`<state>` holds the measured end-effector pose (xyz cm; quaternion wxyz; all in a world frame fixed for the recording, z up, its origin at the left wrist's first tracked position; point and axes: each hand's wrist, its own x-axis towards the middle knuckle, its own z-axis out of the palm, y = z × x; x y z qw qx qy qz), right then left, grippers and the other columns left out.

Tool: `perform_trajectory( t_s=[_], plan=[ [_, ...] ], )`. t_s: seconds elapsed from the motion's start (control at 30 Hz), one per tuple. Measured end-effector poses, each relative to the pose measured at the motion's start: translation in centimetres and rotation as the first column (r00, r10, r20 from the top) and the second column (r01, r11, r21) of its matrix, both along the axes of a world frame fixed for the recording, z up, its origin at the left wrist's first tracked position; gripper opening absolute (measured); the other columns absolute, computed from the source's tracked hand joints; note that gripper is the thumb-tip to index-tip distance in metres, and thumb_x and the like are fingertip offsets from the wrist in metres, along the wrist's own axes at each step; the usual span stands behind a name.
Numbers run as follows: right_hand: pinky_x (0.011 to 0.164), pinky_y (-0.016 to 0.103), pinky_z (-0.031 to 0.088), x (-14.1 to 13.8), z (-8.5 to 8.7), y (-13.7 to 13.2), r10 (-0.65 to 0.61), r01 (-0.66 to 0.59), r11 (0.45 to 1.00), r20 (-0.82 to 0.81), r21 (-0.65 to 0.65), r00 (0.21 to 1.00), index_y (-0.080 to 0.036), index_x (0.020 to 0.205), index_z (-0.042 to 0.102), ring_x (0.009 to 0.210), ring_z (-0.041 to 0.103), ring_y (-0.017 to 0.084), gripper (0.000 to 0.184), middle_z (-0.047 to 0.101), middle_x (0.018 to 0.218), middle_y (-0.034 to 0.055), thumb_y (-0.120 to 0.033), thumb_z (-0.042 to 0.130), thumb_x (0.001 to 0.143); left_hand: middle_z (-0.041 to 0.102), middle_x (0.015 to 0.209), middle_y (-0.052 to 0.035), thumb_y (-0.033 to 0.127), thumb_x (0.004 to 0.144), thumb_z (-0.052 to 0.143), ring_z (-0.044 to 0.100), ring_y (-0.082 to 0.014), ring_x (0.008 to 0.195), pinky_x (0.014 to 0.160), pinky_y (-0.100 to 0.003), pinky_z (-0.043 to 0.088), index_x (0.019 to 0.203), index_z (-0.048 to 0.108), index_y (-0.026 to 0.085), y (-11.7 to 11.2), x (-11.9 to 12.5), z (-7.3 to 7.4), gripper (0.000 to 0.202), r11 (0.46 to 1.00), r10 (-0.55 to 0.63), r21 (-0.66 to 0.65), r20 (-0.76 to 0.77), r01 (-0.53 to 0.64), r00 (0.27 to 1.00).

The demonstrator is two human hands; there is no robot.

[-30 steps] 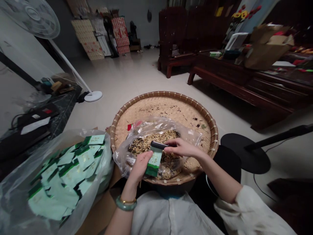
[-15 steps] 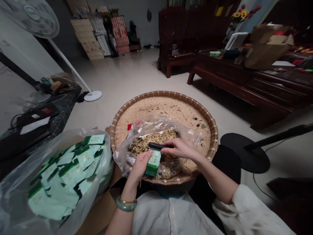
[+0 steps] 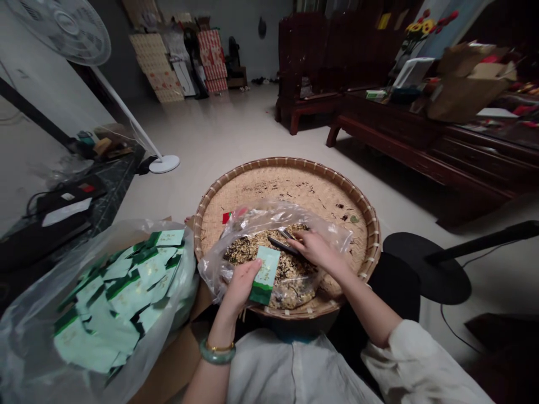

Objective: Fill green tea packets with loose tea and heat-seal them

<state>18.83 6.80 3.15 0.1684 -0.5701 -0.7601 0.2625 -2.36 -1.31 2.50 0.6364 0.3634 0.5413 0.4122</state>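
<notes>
So, the left hand (image 3: pixel 240 287) holds a tilted green-and-white packet (image 3: pixel 265 275), its fingers (image 3: pixel 252 268) closed on the packet's lower part. A jade bangle (image 3: pixel 217 352) sits on the wrist below those fingers. Just beyond them, a clear plastic bag (image 3: pixel 328 235) of dry, mixed grains (image 3: pixel 252 249) lies in a round bamboo tray (image 3: pixel 290 175). The right hand (image 3: pixel 318 252) rests over the bag, its fingers (image 3: pixel 305 240) closed on a black-handled tool (image 3: pixel 281 244) whose metal tip points away from them. Left of the left fingers, a plastic sack (image 3: pixel 181 252) bulges with more green-and-white packets (image 3: pixel 120 292), close beside the tray.
</notes>
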Motion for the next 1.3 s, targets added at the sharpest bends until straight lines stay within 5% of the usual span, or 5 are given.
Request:
perform_trajectory(
  t_s=[0.5, 0.67, 0.87, 1.13, 1.3],
  plan=[
    [0.042, 0.022, 0.030, -4.7, -0.4, -2.1, -0.071, -0.145, 0.951, -0.648, -0.274, 0.758, -0.017, 0.073, 0.058, 0.043, 0.041, 0.010, 0.057, 0.046, 0.050, -0.0036, -0.067, 0.034, 0.085, 0.068, 0.067, -0.0031, 0.054, 0.070, 0.068, 0.062, -0.0165, 0.060, 0.057, -0.026, 0.049, 0.080, 0.068, 0.015, -0.8, -1.1, 2.5, 0.040, 0.985, 0.161, 0.046, 0.129, -0.168, 0.978],
    [0.047, 0.023, 0.039, -3.2, -1.3, -1.6, -0.118, -0.071, 0.954, -0.580, -0.292, 0.806, -0.014, 0.089, 0.062, 0.048, 0.051, 0.013, 0.051, 0.055, 0.056, -0.0006, -0.055, 0.032, 0.090, 0.065, 0.118, -0.0094, 0.071, 0.077, 0.044, 0.062, -0.0222, 0.107, 0.089, -0.032, 0.051, 0.111, 0.063, 0.021, -0.4, -4.3, 5.6, 0.063, 0.587, 0.575, 0.282, 0.515, -0.759, 0.636],
    [0.076, 0.031, 0.045, -3.6, -2.5, -3.2, 0.143, -0.134, 0.989, -0.185, 0.058, 0.972, -0.017, 0.095, 0.065, 0.080, 0.059, 0.019, 0.018, 0.066, 0.086, 0.0066, -0.025, 0.051, 0.088, 0.065, 0.115, -0.0113, 0.037, 0.076, 0.067, 0.060, -0.0252, 0.108, 0.100, -0.044, 0.044, 0.109, 0.064, 0.019, -0.5, -2.5, 3.5, 0.038, 0.779, 0.441, 0.544, -0.125, -0.311, 0.889],
    [0.092, 0.043, 0.039, -3.0, -3.0, -2.9, -0.073, 0.016, 0.987, 0.364, 0.158, 0.929, -0.013, 0.140, 0.037, 0.112, 0.050, 0.034, 0.054, 0.052, 0.127, 0.0212, -0.024, 0.046, 0.088, 0.032, 0.148, -0.0247, 0.027, 0.068, 0.069, 0.026, -0.0448, 0.134, 0.104, -0.062, 0.021, 0.140, 0.038, 0.012, 2.3, -3.4, 2.4, 0.080, 0.834, 0.508, 0.545, -0.820, 0.085, 0.264],
    [0.087, 0.036, 0.042, -2.2, -2.9, -1.3, 0.019, -0.026, 0.999, 0.301, 0.021, 0.953, -0.010, 0.144, 0.025, 0.115, 0.051, 0.032, 0.067, 0.050, 0.129, 0.0228, -0.029, 0.050, 0.084, 0.069, 0.085, -0.0192, 0.017, 0.061, 0.068, 0.056, -0.0394, 0.106, 0.090, -0.048, 0.037, 0.088, 0.069, 0.012, 5.5, -5.2, 2.1, 0.028, 0.944, 0.310, 0.315, -0.744, -0.098, 0.592]
  ],
)
